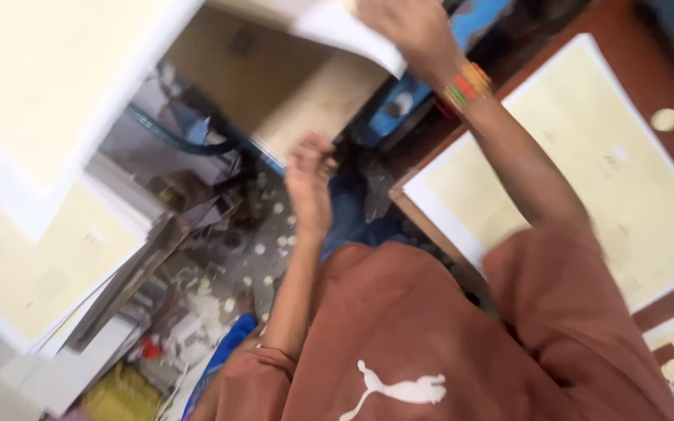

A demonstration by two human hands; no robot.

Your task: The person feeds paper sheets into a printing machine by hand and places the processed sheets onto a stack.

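The right hand (407,27) grips the pale cream card sheet (329,70) at top centre, while the left hand (310,183) (fingers loosely curled, empty) hangs just below its lower edge.

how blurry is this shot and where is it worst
Head view: motion blur throughout, worst on the left hand and the right hand holding a white sheet; the stacked cream sheets are soft and pale, their faint marks unreadable; lighting is even, no glare.
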